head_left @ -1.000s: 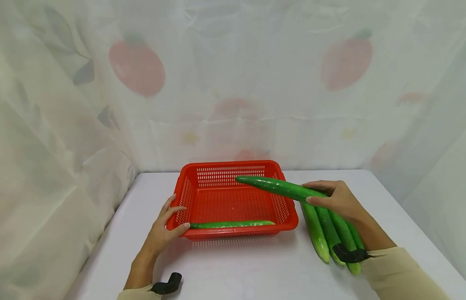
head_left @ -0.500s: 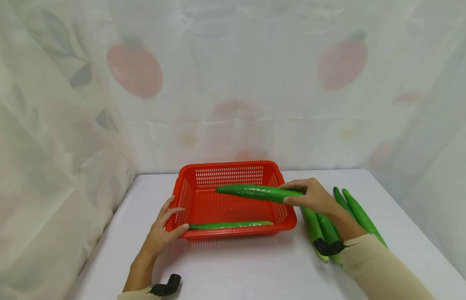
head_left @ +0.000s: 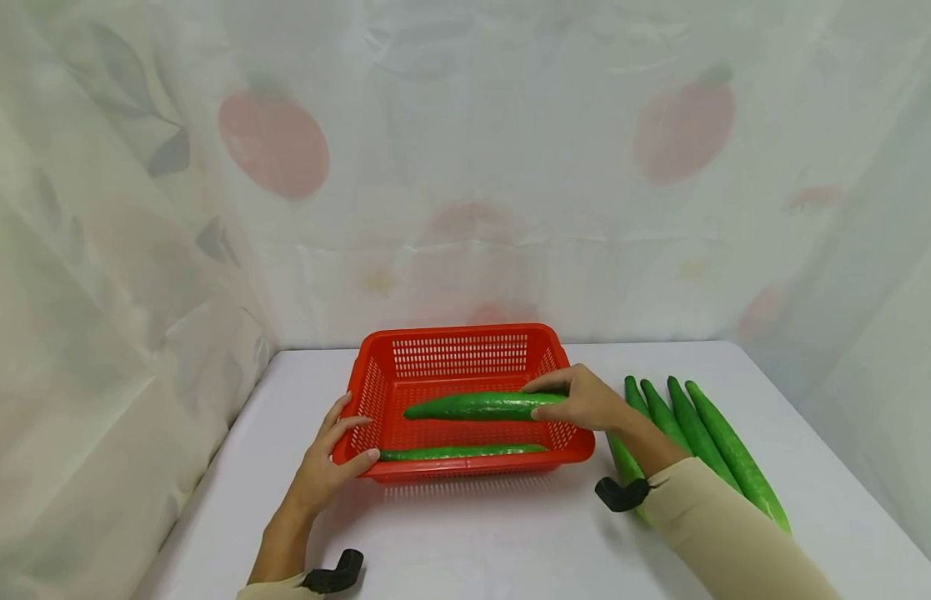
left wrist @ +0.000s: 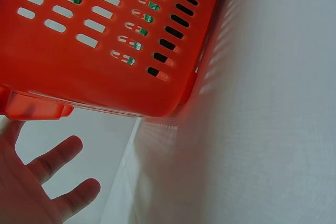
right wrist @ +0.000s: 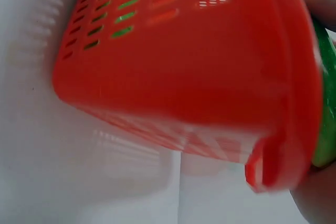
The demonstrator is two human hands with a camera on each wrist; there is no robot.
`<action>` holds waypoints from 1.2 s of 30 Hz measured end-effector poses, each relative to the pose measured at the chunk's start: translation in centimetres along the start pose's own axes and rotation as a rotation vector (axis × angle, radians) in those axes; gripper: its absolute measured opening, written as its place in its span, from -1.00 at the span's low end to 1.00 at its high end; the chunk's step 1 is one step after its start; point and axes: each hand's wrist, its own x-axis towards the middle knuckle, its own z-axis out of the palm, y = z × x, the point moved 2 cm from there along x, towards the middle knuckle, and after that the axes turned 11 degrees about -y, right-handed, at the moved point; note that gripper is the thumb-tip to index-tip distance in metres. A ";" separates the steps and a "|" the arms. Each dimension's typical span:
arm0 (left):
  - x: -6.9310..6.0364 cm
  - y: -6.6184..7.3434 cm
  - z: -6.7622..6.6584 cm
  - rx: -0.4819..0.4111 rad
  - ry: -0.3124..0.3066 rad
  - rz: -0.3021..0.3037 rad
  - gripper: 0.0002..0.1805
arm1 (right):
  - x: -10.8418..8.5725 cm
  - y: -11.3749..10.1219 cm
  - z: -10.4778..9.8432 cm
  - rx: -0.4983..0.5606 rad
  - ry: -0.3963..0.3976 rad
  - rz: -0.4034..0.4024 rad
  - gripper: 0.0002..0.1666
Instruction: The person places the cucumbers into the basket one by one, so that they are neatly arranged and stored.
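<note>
My right hand (head_left: 585, 402) grips the blunt end of a green cucumber (head_left: 465, 407), which lies level over the inside of the red basket (head_left: 461, 464), its narrow tip pointing left. Another cucumber (head_left: 465, 452) lies in the basket along the front wall. Outstretched fingers of my left hand (head_left: 320, 467) touch the basket's left rim, with the thumb at the front left corner. In the left wrist view that hand (left wrist: 31, 192) is spread beside the basket wall (left wrist: 94, 82). The right wrist view shows part of the held cucumber (right wrist: 329, 93) beyond the rim.
Several cucumbers (head_left: 743, 462) lie side by side on the white table (head_left: 465, 542), right of the basket; my right forearm partly covers them. A pale curtain (head_left: 465, 167) with printed fruit hangs behind the table and at its sides.
My right hand has moved left and down with its cucumber, from above the basket's right side to over its middle; the cucumber is now more level. My left hand has stayed at the rim.
</note>
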 end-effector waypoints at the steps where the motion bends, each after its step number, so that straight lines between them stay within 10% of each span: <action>1: 0.0 0.0 0.0 0.001 0.001 0.001 -0.48 | 0.2 0.0 0.1 -0.010 -0.002 -0.001 -0.63; 36: 0.0 -0.2 0.0 0.005 0.001 0.010 -0.51 | 5.1 1.5 4.3 -0.237 -0.168 0.056 -0.60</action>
